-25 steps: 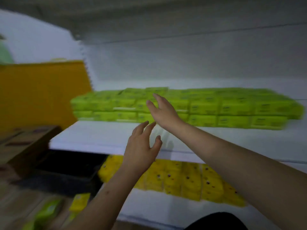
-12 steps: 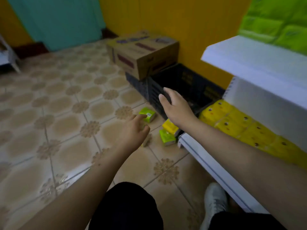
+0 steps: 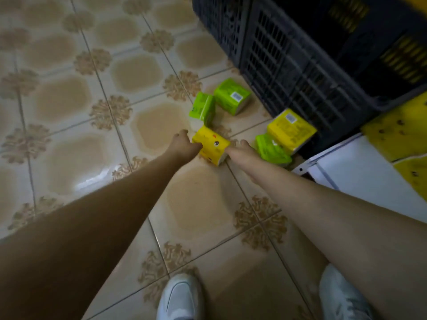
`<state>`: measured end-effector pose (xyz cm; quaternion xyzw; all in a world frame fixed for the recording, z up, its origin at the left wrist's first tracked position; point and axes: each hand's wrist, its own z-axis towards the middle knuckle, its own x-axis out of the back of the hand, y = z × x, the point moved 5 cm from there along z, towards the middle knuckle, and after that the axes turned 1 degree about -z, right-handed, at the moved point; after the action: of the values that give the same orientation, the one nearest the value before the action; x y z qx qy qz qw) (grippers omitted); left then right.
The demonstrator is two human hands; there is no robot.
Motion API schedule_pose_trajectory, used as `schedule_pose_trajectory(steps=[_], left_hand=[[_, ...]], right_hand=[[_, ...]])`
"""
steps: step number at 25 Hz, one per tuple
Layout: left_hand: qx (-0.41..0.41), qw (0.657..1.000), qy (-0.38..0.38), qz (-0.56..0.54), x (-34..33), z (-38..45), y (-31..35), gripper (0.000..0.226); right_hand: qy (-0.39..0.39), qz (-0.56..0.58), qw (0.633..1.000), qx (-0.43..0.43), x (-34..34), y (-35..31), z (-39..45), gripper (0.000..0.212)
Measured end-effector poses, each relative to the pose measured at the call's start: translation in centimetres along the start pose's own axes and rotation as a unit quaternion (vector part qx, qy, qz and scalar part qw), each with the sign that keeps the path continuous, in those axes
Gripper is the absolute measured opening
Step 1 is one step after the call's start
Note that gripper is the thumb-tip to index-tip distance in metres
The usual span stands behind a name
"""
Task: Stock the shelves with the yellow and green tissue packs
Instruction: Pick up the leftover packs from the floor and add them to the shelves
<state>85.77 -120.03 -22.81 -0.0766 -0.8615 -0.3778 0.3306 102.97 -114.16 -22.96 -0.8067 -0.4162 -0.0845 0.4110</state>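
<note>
A yellow tissue pack (image 3: 211, 146) lies on the tiled floor between my two hands. My left hand (image 3: 184, 144) grips its left end with curled fingers. My right hand (image 3: 242, 150) holds its right end, the fingertips hidden behind the pack. Two green packs (image 3: 202, 108) (image 3: 232, 95) lie just beyond it. To the right, a third green pack (image 3: 272, 150) lies against another yellow pack (image 3: 291, 130). Yellow packs (image 3: 397, 135) sit on the bottom shelf at the right edge.
A black plastic crate (image 3: 300, 54) stands on the floor at the upper right, close behind the loose packs. The white shelf base (image 3: 360, 172) juts in from the right. My two white shoes (image 3: 180, 299) are at the bottom.
The view has dropped from the shelves to the floor. Both hands have come down from mid-air and taken hold of the yellow pack.
</note>
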Motion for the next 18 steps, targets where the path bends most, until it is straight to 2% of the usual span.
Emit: schedule_pose_trajectory(steps=[2,5,6,10,12,15,18], left_hand=[[0.037,0.996,-0.039,-0.066,-1.8,2.9,-1.3,0.071],[0.007,0.989,-0.083,-0.124,-4.0,4.4,-1.7,0.027],[-0.002,0.988,-0.075,-0.133,-4.2,4.2,-2.0,0.025],[-0.09,0.993,0.015,-0.074,-3.6,0.0,-0.6,0.045],[-0.107,0.989,0.028,-0.1,-3.3,-3.8,2.2,0.054],[-0.095,0.973,-0.065,-0.201,-3.2,-11.4,8.9,0.058],[-0.127,0.941,-0.216,-0.229,-3.7,-21.0,16.6,0.051]], right_hand=[[-0.018,0.023,0.999,-0.025,-2.2,1.2,2.5,0.057],[-0.049,0.151,0.987,-0.034,-4.3,2.2,4.6,0.045],[-0.051,0.193,0.979,-0.037,-4.5,2.6,4.9,0.044],[-0.028,0.214,0.976,-0.027,-1.4,4.8,1.5,0.036],[-0.001,0.215,0.976,-0.018,2.0,5.5,-2.1,0.046],[0.037,0.232,0.972,-0.008,9.6,5.9,-10.5,0.048],[0.135,0.168,0.977,-0.01,18.7,7.6,-20.0,0.062]])
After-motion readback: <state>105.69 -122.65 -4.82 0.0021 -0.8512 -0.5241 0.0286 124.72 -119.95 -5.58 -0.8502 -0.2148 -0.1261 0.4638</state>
